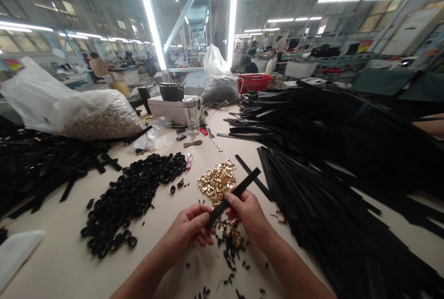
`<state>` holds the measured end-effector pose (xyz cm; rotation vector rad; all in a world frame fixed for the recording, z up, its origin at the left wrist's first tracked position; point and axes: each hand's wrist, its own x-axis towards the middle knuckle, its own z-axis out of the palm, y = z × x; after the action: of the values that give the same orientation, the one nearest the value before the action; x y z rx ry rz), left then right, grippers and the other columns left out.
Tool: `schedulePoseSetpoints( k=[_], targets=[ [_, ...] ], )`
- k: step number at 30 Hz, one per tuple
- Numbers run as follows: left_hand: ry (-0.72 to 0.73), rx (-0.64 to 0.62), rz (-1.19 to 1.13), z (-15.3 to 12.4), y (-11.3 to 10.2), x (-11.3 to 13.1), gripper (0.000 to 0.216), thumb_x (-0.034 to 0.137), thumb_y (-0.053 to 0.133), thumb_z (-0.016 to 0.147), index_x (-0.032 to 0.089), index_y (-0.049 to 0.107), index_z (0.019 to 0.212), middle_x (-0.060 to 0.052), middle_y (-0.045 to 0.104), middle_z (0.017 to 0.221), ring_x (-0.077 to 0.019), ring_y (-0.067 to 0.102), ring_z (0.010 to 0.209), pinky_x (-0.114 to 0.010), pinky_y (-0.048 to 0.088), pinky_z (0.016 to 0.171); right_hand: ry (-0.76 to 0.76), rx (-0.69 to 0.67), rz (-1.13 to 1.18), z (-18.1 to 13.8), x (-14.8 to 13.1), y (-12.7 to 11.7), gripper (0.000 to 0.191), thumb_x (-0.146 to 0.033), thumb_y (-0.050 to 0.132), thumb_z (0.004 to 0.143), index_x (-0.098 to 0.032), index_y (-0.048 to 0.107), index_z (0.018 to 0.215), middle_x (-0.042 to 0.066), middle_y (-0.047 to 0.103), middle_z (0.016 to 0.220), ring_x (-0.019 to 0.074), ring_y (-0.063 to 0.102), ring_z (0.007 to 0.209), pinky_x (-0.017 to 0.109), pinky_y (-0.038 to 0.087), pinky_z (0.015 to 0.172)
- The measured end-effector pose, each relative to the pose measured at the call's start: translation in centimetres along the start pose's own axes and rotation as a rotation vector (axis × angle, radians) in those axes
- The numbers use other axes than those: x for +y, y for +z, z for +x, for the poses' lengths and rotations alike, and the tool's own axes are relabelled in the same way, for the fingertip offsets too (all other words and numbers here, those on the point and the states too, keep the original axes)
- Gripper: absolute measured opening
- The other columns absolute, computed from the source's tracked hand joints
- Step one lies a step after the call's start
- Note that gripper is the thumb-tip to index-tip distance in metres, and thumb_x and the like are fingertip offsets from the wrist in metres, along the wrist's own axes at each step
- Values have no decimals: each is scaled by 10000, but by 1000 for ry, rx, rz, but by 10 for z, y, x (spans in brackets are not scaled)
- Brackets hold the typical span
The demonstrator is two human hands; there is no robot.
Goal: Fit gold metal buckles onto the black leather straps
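Single head view, forward-down, apparently close

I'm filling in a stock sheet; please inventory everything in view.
held strap: 1, black, both hands
buckles: many, gold, centre
bits: many, black, near edge
rings: many, black, left
loose straps: many, black, both sides
filled bags: 2, translucent, left, back
bottle: 1, clear, behind buckles
box: 1, white, under mug
mug: 1, dark, atop box
basket: 1, red, back
snips: 1, pink, centre
table: 1, cream, beneath
people: several, blurred, background
lamps: many, white, overhead
left hand: 1, bare, on strap
right hand: 1, bare, on strap
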<state>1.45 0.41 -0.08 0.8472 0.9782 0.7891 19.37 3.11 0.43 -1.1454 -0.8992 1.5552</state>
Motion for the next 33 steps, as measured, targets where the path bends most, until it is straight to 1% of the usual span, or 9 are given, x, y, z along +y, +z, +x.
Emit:
schedulePoseSetpoints(
  k=[4,7,10,11,13,16,18,22,33],
  targets=[
    [-26,16,-44,1,0,0,307,363,778,712,138,620,848,0,607,571,-66,499,415,-155,331,425,-105,-20,-102,3,2,-5,413,-501,696,769,-147,577,946,50,658,814,143,630,642,234,523,543],
    [-5,62,-109,2,-7,1,274,314,786,674,131,622,797,31,537,507,-42,400,385,-147,245,389,-456,237,-252,9,-4,-19,531,-491,615,853,-174,491,1261,137,614,1172,249,622,1056,380,540,860],
    [0,78,-153,2,-11,5,262,290,785,652,127,627,784,50,481,481,-36,335,393,-151,205,386,-836,505,-594,9,-21,-33,691,-461,580,886,-162,313,1450,186,400,1455,314,399,1343,529,333,1096],
    [-4,76,-155,2,-12,7,263,291,784,650,125,628,782,52,472,480,-35,323,396,-153,199,387,-937,506,-730,7,-26,-34,714,-452,581,889,-169,283,1472,178,355,1495,322,344,1380,553,268,1127],
    [-10,71,-142,2,-12,9,272,301,785,649,121,629,778,52,462,478,-35,310,397,-157,190,386,-1054,312,-969,1,-33,-32,702,-450,600,884,-205,306,1473,141,391,1493,307,329,1395,548,205,1155],
    [-11,66,-127,2,-11,10,288,323,785,648,121,622,772,53,459,476,-35,305,391,-162,186,381,-955,-163,-1090,-6,-31,-19,523,-424,680,841,-243,535,1309,80,613,1293,261,515,1250,486,275,1134],
    [-14,62,-122,2,-11,10,297,332,781,648,122,617,778,50,470,473,-34,309,383,-162,187,379,-814,-297,-1017,-6,-23,-12,366,-358,725,813,-230,648,1147,55,696,1116,221,619,1070,407,408,1023],
    [-9,34,-113,2,-13,8,302,347,763,663,121,611,794,52,470,452,-37,311,354,-166,170,365,-669,-290,-884,-3,-11,-8,185,-263,729,809,-226,715,990,20,711,894,161,648,835,270,480,757],
    [-28,-4,-184,2,-14,7,285,387,709,730,130,588,754,63,443,464,-24,277,343,-145,188,356,-849,-211,-1022,-7,-4,-1,70,-249,676,809,-201,720,834,5,640,681,130,576,619,240,396,598]
  ],
)
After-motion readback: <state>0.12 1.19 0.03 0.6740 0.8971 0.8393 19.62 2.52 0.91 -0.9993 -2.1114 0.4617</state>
